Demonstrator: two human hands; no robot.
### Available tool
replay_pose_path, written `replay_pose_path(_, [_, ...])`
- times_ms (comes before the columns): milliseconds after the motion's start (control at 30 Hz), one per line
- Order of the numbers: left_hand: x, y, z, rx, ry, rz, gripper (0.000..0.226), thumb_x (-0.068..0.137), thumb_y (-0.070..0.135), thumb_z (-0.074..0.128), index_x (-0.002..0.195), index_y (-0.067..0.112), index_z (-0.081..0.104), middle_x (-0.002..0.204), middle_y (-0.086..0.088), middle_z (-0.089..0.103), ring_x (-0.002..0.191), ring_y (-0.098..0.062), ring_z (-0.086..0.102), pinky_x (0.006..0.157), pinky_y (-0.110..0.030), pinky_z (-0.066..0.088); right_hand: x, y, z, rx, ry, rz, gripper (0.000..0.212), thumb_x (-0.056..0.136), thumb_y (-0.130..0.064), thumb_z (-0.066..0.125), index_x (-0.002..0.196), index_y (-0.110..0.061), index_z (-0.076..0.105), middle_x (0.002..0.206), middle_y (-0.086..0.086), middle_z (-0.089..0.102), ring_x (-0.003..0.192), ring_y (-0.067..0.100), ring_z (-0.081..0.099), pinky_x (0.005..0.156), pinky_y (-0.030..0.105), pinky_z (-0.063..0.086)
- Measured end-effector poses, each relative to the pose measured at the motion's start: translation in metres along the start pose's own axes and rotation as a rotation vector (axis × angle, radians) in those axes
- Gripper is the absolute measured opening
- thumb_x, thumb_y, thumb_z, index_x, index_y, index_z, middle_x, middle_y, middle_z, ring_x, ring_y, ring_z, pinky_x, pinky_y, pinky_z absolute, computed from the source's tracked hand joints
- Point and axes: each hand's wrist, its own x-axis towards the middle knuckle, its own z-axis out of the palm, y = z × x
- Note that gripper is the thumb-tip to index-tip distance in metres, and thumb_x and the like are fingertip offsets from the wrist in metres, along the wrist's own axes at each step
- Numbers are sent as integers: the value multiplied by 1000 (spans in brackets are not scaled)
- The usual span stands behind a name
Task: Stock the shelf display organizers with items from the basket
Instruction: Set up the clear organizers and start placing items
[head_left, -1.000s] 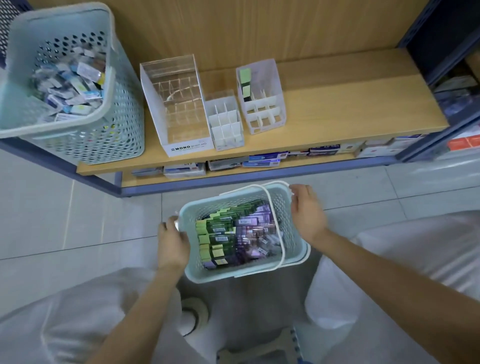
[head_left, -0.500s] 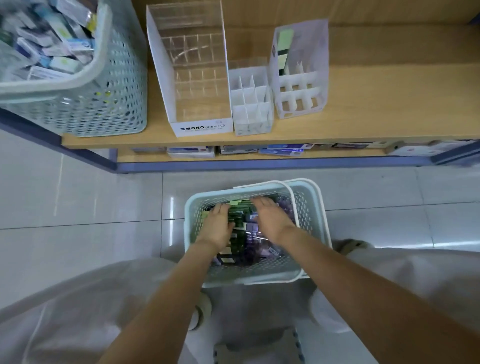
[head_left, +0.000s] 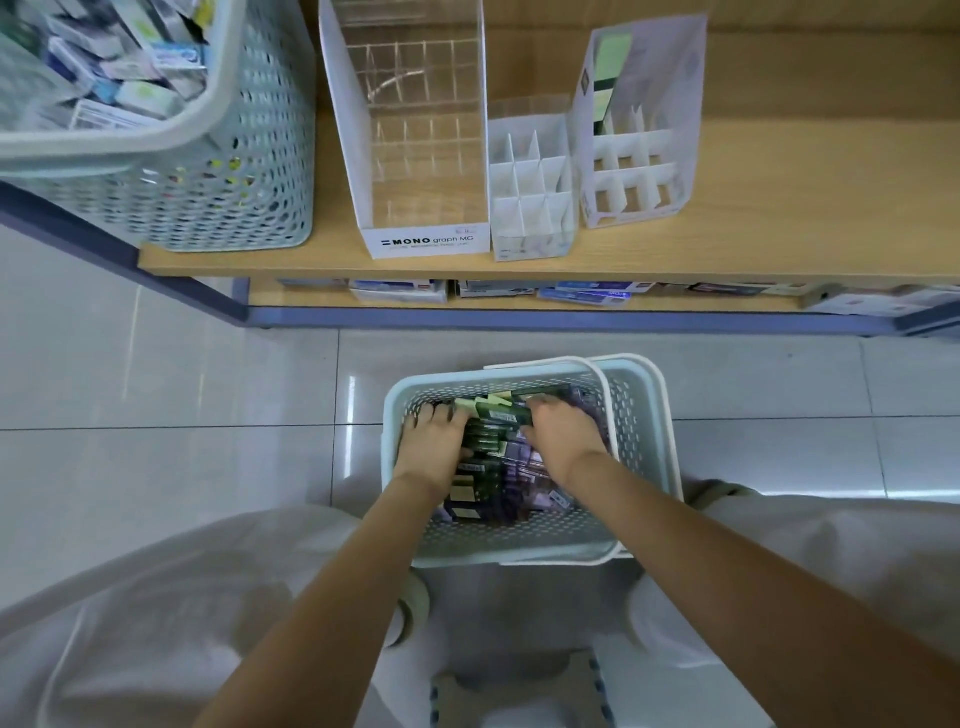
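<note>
Both lie inside the basket (head_left: 396, 400) — left hand (head_left: 431, 444) flat on packs (head_left: 485, 486), right hand (head_left: 563, 439) gripping green pack (head_left: 501, 415).

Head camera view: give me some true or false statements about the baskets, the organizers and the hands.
1. Both the left hand and right hand are down in the floor basket. True.
2. The MONO organizer is packed with items. False: its compartments look empty.
3. The tall organizer on the right holds green packs at its back left. True.
4. The second basket stands on the floor. False: it sits on the shelf, at the left.
</note>
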Motion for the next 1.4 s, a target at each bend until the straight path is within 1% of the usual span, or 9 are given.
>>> replay_pose_path(200, [-10, 3, -1, 146, -13, 35, 49, 97, 43, 40, 135, 11, 37, 132, -13, 43, 122, -30, 36, 104, -38, 23, -21, 2, -17, 228, 16, 8, 25, 99, -19, 45, 110, -2, 59, 101, 17, 63, 90, 30, 63, 72, 34, 49])
replay_pose_path(433, [-35, 10, -13, -174, -50, 44, 47, 96, 35, 47, 130, 6, 32, 118, -17, 56, 102, -32, 58, 82, -41, 49, -42, 3, -21, 425, 47, 54, 22, 98, -12, 47, 106, 2, 62, 89, 19, 66, 76, 29, 63, 79, 38, 53])
replay_pose_path(567, [-54, 15, -22, -610, -48, -33, 39, 96, 34, 48, 123, 9, 34, 105, -7, 59, 82, -26, 64, 72, -41, 54, -60, 7, -28, 662, 75, 122, 22, 97, -16, 50, 93, 1, 64, 63, 2, 54, 49, 11, 46, 45, 14, 43])
replay_pose_path(767, [-73, 43, -40, -1394, 89, -436, 40, 94, 46, 46, 117, 14, 44, 114, -9, 61, 106, -28, 58, 95, -51, 47, -95, 4, -44, 899, 156, 102, 41, 94, -23, 56, 55, -14, 45, 46, -5, 43, 43, 8, 35, 42, 13, 29])
replay_pose_path(867, [-80, 62, -57, -1694, 114, -443, 37, 98, 33, 43, 123, 5, 44, 107, -12, 63, 89, -22, 64, 73, -36, 54, -113, -3, -49, 1007, 155, 70, 41, 93, -23, 58, 54, -17, 45, 34, -11, 41, 42, 8, 35, 44, 15, 31])
replay_pose_path(933, [-85, 74, -69, -1755, 126, -423, 38, 99, 29, 39, 126, 2, 44, 103, -16, 64, 76, -21, 64, 60, -31, 51, -122, -7, -53, 1005, 197, 49, 43, 92, -24, 59, 53, -16, 44, 37, -11, 40, 43, 9, 34, 48, 19, 32])
replay_pose_path(1100, [-102, 88, -86, -1791, 171, -408, 45, 97, 38, 38, 129, 6, 44, 113, -18, 65, 87, -25, 64, 69, -34, 52, -139, -13, -63, 952, 290, -30, 45, 92, -24, 59, 51, -15, 43, 48, 1, 40, 50, 19, 38, 56, 29, 34])
replay_pose_path(1267, [-120, 92, -98, -1862, 230, -286, 36, 96, 32, 50, 118, 4, 57, 93, -9, 69, 65, -13, 69, 50, -23, 52, -155, -22, -73, 870, 333, -90, 49, 92, -26, 58, 47, -17, 41, 40, -7, 37, 41, 8, 32, 47, 21, 28])
replay_pose_path(1400, [-132, 88, -110, -1885, 292, -234, 32, 92, 24, 58, 116, 4, 60, 90, -9, 72, 72, -17, 70, 58, -27, 56, -165, -29, -83, 871, 335, -116, 46, 92, -31, 57, 51, -13, 46, 42, -4, 42, 40, 9, 36, 48, 21, 31])
